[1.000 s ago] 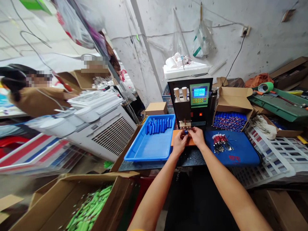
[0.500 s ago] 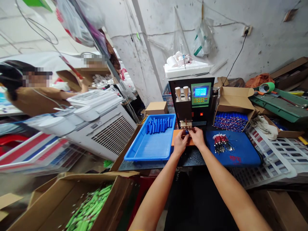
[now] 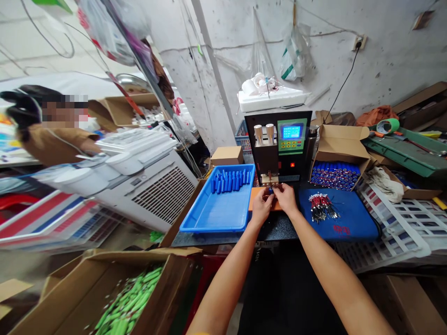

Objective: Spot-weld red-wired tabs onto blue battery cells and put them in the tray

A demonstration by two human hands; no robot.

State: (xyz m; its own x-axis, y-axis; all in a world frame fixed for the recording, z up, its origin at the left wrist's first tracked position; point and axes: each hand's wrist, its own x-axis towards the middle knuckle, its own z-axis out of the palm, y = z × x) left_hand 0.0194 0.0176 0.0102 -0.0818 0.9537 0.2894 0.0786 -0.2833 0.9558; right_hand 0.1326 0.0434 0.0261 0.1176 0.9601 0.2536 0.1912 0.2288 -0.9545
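Note:
In the head view, my left hand (image 3: 261,205) and my right hand (image 3: 286,198) meet at the foot of a black spot welder (image 3: 303,163) with a lit blue screen. Between their fingertips, just below the welder's electrodes (image 3: 270,179), is a blue battery cell (image 3: 270,190). Both hands are closed on it, and the fingers hide most of it. An orange pad (image 3: 256,196) lies beneath them. Left of the hands, a blue tray (image 3: 213,223) holds several blue cells (image 3: 232,181). To the right, red and black wire leads (image 3: 323,207) lie on a blue cloth case (image 3: 359,218).
An open cardboard box (image 3: 340,144) of blue cells stands right of the welder. At lower left, another cardboard box (image 3: 66,284) holds green cells (image 3: 134,298). A white cooler unit (image 3: 153,181) stands at left, with a person (image 3: 52,139) behind it. White plastic baskets (image 3: 401,232) stand at right.
At left, the other person has shifted slightly, and the raised arm has come down. My hands stay in place under the electrodes with the cell.

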